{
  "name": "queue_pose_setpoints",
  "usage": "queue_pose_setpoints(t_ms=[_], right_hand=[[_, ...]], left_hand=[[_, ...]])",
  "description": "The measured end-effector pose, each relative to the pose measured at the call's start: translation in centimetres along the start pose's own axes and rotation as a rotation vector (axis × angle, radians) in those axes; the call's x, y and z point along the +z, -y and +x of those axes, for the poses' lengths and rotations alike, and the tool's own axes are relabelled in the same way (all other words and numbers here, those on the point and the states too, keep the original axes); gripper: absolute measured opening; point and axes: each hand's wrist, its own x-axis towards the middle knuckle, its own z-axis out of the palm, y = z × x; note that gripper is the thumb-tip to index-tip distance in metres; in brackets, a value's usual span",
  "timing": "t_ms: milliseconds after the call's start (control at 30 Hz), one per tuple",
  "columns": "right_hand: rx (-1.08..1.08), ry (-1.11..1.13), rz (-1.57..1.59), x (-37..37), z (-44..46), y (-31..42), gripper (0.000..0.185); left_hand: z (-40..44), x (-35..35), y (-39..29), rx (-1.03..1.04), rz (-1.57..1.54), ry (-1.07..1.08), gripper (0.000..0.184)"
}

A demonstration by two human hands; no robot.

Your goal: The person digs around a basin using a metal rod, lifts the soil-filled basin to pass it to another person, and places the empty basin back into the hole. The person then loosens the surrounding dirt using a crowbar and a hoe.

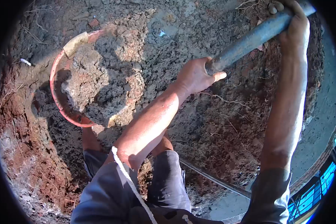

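Observation:
A thick grey-blue pipe (255, 37) slants across the upper right, its lower end near the middle of the view. My left hand (199, 75) is wrapped round that lower end, thumb stretched along its underside. Higher up, my right hand (295, 24) grips the pipe close to its upper end, fingers curled over it. Beneath both hands lies rough, clumpy soil (175, 48). A red-orange round rim (55, 87) with soil inside it rests on the ground to the left, and a tan piece (75, 44) sits on its top edge.
A thin metal bar (212, 178) lies on the ground at lower right. Roots (227, 100) stick out of the soil. A white cord (132, 184) hangs by my legs. Grey ground (313, 130) and a blue-lit structure (310, 198) show at the right.

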Motion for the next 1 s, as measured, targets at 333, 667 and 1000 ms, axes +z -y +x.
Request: queue_pose_setpoints(t_ms=[333,667,1000], right_hand=[[0.744,-0.248,-0.654,1.8,-12.2,-36.5,0.032],[1.123,-0.495,-0.015,8.3,-24.0,-35.2,0.02],[1.418,-0.415,0.231,15.9,-29.7,-32.4,0.023]], left_hand=[[-8.1,11.7,16.5,-0.764,-0.644,0.158,0.029],[-21.4,2.9,16.3,-0.67,-0.062,0.133,0.039],[-27.4,-3.7,11.9,-0.838,0.196,0.294,0.06]])
